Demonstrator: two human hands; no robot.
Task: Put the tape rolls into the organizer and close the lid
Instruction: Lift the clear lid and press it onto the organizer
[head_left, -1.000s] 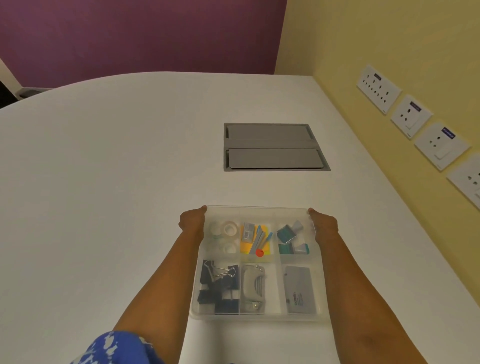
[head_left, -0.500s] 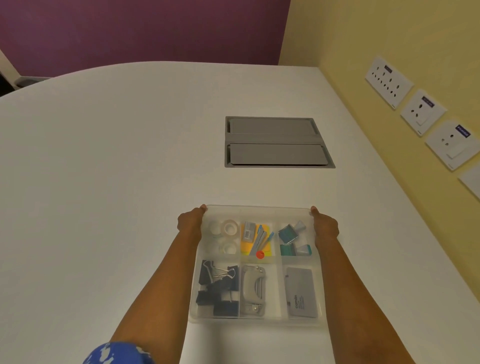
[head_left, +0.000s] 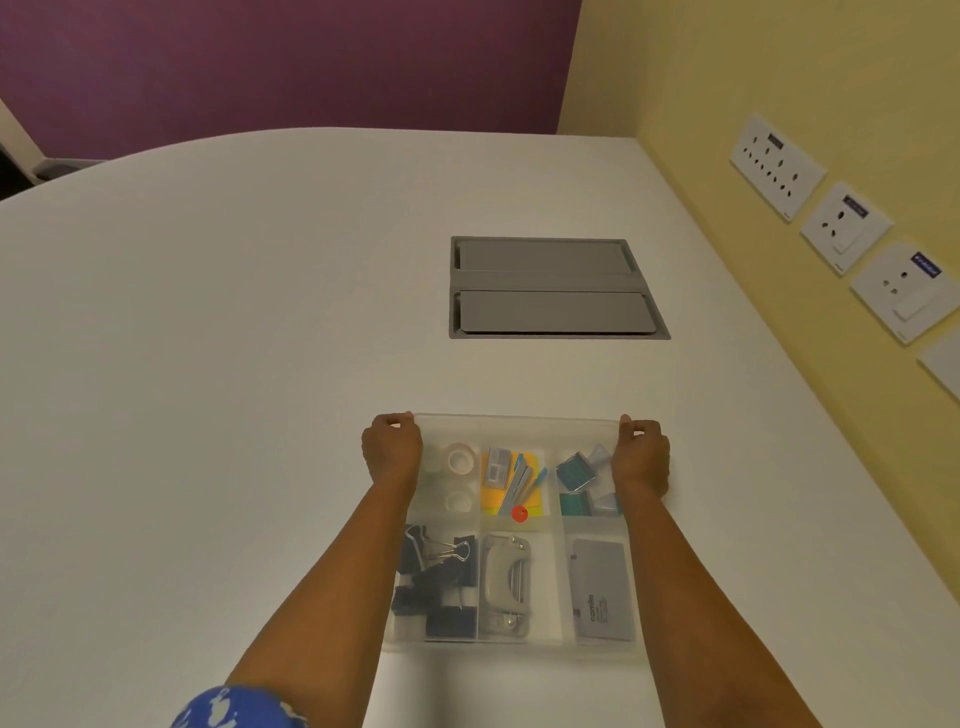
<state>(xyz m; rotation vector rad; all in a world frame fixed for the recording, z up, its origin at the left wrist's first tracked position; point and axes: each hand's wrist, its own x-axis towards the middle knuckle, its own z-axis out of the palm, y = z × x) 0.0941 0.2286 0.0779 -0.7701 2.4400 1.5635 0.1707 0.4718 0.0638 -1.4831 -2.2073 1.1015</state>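
A clear plastic organizer (head_left: 519, 422) with several compartments lies on the white table in front of me. Its translucent lid lies flat over the compartments. Clear tape rolls (head_left: 460, 459) sit in the far left compartment, seen through the lid. My left hand (head_left: 390, 448) grips the far left corner of the organizer. My right hand (head_left: 640, 451) grips the far right corner. Both hands have the fingers curled over the far edge.
Other compartments hold black binder clips (head_left: 439, 577), a grey hole punch (head_left: 505, 584), a grey case (head_left: 602, 597), sticky notes and pens. A grey cable hatch (head_left: 550, 288) is set into the table farther back. A yellow wall with sockets (head_left: 844, 226) runs along the right.
Both hands stay on the organizer's far corners. The view has shifted slightly; the organizer and hands have barely moved.
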